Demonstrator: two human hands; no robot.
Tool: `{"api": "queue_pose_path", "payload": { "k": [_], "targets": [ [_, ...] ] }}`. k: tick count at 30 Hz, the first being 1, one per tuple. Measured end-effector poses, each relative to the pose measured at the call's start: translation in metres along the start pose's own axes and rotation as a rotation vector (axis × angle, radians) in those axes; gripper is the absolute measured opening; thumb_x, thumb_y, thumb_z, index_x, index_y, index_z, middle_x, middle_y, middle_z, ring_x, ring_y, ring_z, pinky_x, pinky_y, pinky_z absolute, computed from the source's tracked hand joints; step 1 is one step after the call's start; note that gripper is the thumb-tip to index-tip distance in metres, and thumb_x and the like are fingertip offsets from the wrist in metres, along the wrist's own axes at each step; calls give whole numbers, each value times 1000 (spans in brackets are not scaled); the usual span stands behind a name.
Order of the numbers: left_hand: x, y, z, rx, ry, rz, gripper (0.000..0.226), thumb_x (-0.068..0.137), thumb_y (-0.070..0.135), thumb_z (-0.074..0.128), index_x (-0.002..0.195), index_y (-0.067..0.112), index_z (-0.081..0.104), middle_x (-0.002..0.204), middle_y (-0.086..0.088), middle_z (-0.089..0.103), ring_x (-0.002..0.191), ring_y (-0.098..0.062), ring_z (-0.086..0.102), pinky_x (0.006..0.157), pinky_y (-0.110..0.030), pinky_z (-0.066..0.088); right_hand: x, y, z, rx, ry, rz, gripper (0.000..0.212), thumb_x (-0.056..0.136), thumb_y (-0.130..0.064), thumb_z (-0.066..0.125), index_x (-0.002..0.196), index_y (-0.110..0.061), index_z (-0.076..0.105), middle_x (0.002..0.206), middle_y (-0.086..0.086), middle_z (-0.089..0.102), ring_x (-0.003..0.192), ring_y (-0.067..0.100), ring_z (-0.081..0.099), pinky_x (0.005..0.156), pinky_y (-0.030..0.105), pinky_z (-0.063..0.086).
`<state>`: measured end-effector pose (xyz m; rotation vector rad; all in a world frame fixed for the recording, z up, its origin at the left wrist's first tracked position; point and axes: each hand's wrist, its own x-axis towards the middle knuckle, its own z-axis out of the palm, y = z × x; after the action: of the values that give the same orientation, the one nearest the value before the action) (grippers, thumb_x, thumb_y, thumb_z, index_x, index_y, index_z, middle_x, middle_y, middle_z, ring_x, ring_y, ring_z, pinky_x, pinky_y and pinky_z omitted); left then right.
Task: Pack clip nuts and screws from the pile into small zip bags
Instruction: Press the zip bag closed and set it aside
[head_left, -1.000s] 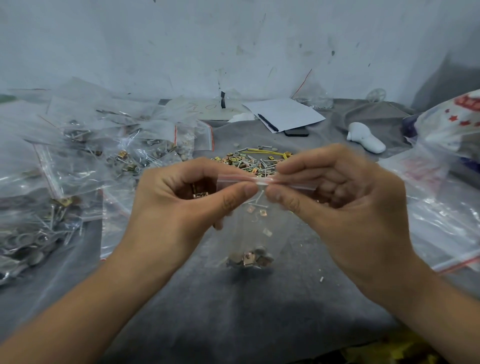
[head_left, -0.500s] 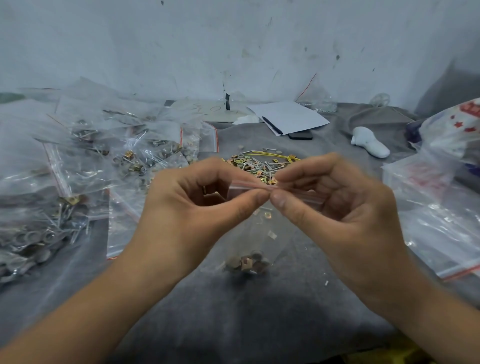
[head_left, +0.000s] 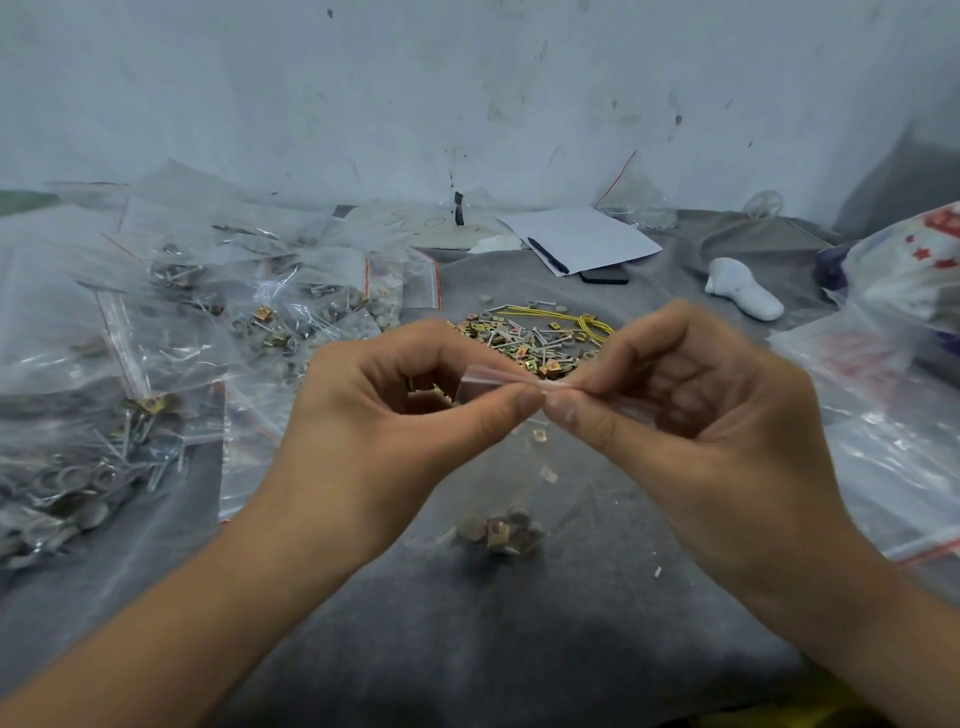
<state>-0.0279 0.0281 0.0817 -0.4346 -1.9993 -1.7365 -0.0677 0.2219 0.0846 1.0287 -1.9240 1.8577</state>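
While both hands, left hand (head_left: 415, 415) and right hand (head_left: 691, 415), grip pinched on the zip bag (head_left: 514, 457) seal, filled bags (head_left: 208, 338) lie leftward; pile (head_left: 530, 343) beyond remains.

Two hands, the left hand (head_left: 395, 415) and the right hand (head_left: 691, 415), are showing. One small zip bag (head_left: 519, 493) is hanging between them. One loose pile (head_left: 530, 343) of clip nuts and screws is lying on the worktop (head_left: 467, 623), too many to count. One white sheet (head_left: 587, 236), one pen (head_left: 546, 255), one dark phone (head_left: 605, 275) and one white lump (head_left: 744, 292) are lying behind. Filled bags (head_left: 218, 322) are heaping at the left, too overlapped to count.
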Motion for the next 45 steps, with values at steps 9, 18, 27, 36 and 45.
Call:
{"api": "queue_pose_path", "payload": {
  "k": [9, 18, 27, 36, 45],
  "targets": [
    [4, 7, -3, -118, 12, -81, 17, 60, 22, 92, 73, 17, 83, 60, -3, 68, 57, -12, 59, 57, -17, 47, 5, -7, -9, -62, 7, -4, 36, 75, -16, 88, 99, -9, 62, 86, -1, 79, 76, 9, 76, 66, 8, 51],
    [3, 4, -14, -77, 55, -81, 15, 66, 26, 90, 76, 17, 83, 61, -5, 69, 58, -16, 61, 58, -20, 49, 12, -10, -27, 44, 16, 124, 29, 64, -20, 91, 84, -18, 70, 80, 9, 79, 77, 22, 79, 72, 25, 62],
    [5, 0, -9, -93, -21, -191, 23, 66, 23, 89, 88, 17, 84, 81, -3, 79, 71, -7, 71, 66, -16, 55, 9, -2, -22, 54, 10, 137, 30, 71, -15, 88, 95, -14, 70, 86, 10, 79, 78, 19, 77, 74, 23, 61],
    [7, 1, 0, 6, -7, -158, 17, 64, 31, 88, 77, 21, 84, 70, -1, 78, 62, -3, 68, 58, -13, 50, 7, 0, -18, 15, -11, 97, 32, 73, -14, 88, 98, -13, 67, 89, 11, 79, 79, 25, 78, 74, 27, 63],
    [12, 13, -38, 293, -59, -100, 22, 68, 47, 84, 77, 27, 81, 67, -1, 75, 58, -17, 63, 51, -33, 46, 15, -3, -29, 59, 26, 72, 34, 70, -14, 87, 85, -9, 57, 82, 14, 79, 63, 26, 75, 61, 22, 59]
  ]
}}
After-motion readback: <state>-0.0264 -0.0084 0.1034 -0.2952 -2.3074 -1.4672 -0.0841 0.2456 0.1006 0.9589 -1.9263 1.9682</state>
